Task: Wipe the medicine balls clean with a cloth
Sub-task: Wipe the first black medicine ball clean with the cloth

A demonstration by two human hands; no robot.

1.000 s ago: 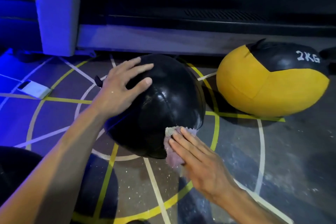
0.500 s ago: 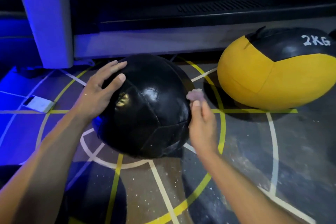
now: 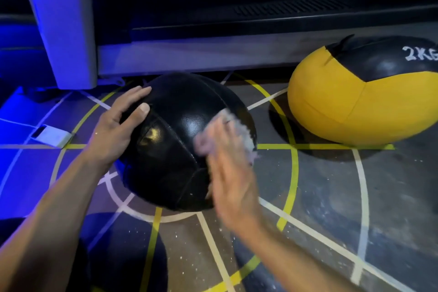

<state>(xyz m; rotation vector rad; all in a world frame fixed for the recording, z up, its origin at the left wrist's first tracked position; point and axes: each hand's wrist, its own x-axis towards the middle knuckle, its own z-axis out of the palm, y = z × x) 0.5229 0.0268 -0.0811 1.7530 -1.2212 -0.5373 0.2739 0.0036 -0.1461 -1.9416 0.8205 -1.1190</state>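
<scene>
While the left hand (image 3: 118, 130) lies spread with straight fingers on the upper left side of the black medicine ball (image 3: 175, 144), steadying it, the right hand (image 3: 227, 173) presses the pale cloth (image 3: 239, 133) flat against the ball's right face; this hand is motion-blurred, so whether its thumb pinches the cloth I cannot tell. The ball sits on the floor between both hands. I judge the wipe to be mid-course on this first ball: its underside is out of reach as it sits. Well to the right of the right hand, the yellow and black 2KG ball (image 3: 365, 106) looks untouched and is still to do. Just beyond the left fingertips runs the grey machine base (image 3: 189, 59), closing off the far side; open painted floor (image 3: 331, 197) lies nearer and rightward.
</scene>
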